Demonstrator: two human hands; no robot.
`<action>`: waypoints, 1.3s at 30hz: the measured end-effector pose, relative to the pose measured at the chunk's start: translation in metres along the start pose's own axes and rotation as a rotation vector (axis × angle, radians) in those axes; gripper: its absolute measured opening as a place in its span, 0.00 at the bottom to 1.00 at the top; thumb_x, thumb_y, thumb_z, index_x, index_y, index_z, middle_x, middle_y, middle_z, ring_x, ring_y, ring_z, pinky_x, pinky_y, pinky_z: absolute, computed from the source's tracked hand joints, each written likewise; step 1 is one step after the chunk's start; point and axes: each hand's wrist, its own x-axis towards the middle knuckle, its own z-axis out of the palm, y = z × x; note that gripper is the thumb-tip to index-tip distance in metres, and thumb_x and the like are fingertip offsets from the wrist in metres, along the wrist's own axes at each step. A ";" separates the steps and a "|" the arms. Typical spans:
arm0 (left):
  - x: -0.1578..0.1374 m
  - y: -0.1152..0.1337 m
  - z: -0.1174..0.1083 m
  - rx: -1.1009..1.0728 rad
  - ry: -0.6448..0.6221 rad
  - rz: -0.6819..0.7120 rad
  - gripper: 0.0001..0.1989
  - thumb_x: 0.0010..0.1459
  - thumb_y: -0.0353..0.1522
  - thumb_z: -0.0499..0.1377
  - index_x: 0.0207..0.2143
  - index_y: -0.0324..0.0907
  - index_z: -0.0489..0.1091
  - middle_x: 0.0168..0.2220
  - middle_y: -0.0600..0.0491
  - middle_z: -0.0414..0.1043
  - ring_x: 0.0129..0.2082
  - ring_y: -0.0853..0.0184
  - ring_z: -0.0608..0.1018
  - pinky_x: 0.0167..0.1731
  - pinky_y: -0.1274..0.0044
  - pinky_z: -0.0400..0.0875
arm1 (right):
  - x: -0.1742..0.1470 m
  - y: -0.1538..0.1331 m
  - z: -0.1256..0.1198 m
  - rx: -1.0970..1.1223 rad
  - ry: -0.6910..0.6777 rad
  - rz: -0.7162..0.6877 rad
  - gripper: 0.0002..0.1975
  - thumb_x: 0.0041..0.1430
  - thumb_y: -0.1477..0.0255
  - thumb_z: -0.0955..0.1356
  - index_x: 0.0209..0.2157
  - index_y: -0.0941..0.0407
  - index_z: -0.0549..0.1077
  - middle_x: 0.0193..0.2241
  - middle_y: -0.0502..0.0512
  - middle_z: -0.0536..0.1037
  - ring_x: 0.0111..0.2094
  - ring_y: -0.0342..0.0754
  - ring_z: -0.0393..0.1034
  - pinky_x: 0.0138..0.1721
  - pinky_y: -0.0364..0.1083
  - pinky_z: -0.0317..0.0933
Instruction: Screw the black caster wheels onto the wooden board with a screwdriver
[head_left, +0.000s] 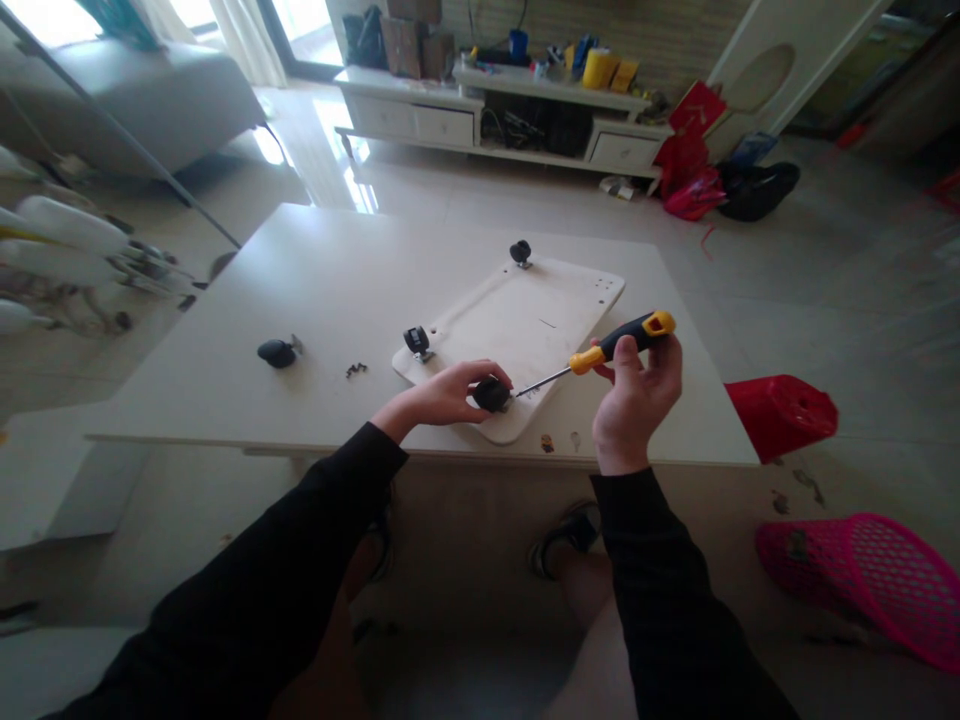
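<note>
A white rectangular board (pixel 517 315) lies on the white table, with black caster wheels at its far corner (pixel 520 252) and left corner (pixel 417 342). At the near corner, my left hand (pixel 450 392) is closed around another caster wheel (pixel 491 393). My right hand (pixel 637 395) grips a yellow and black screwdriver (pixel 619 342) by its handle. The shaft slants down to the left, its tip at the metal plate of the held caster. The board's right corner shows small holes and no wheel. Whether a screw sits under the tip cannot be made out.
A loose caster wheel (pixel 277 352) and several small screws (pixel 356 370) lie on the table (pixel 330 270) to the left. Small bits (pixel 547 442) lie by its front edge. A red bin (pixel 784 415) and pink mesh basket (pixel 862 580) stand on the floor at right.
</note>
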 end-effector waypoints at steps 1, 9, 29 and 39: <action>0.000 0.000 0.000 0.010 -0.003 0.002 0.22 0.50 0.25 0.67 0.49 0.44 0.79 0.52 0.46 0.80 0.56 0.57 0.81 0.58 0.63 0.78 | -0.001 -0.002 0.002 -0.001 -0.010 -0.004 0.23 0.55 0.57 0.76 0.50 0.48 0.74 0.49 0.52 0.79 0.39 0.47 0.83 0.35 0.47 0.78; 0.000 -0.002 0.000 0.021 -0.011 -0.005 0.24 0.50 0.24 0.66 0.51 0.44 0.78 0.51 0.47 0.80 0.55 0.57 0.81 0.56 0.64 0.78 | -0.006 -0.004 0.008 0.018 -0.041 -0.025 0.22 0.55 0.58 0.77 0.49 0.48 0.74 0.49 0.52 0.79 0.40 0.47 0.81 0.42 0.51 0.81; 0.001 -0.001 0.003 0.136 0.009 0.021 0.24 0.51 0.24 0.65 0.52 0.43 0.77 0.51 0.47 0.79 0.54 0.58 0.81 0.53 0.67 0.78 | -0.003 0.026 0.005 0.023 -0.157 -0.294 0.24 0.60 0.57 0.78 0.56 0.46 0.78 0.44 0.51 0.82 0.36 0.45 0.83 0.32 0.44 0.78; -0.001 -0.006 0.005 0.140 0.043 0.030 0.24 0.53 0.25 0.66 0.53 0.43 0.76 0.52 0.46 0.79 0.54 0.59 0.81 0.50 0.69 0.80 | -0.006 0.023 0.013 -0.138 -0.333 -0.353 0.30 0.67 0.56 0.73 0.68 0.43 0.70 0.62 0.55 0.78 0.51 0.51 0.82 0.46 0.51 0.83</action>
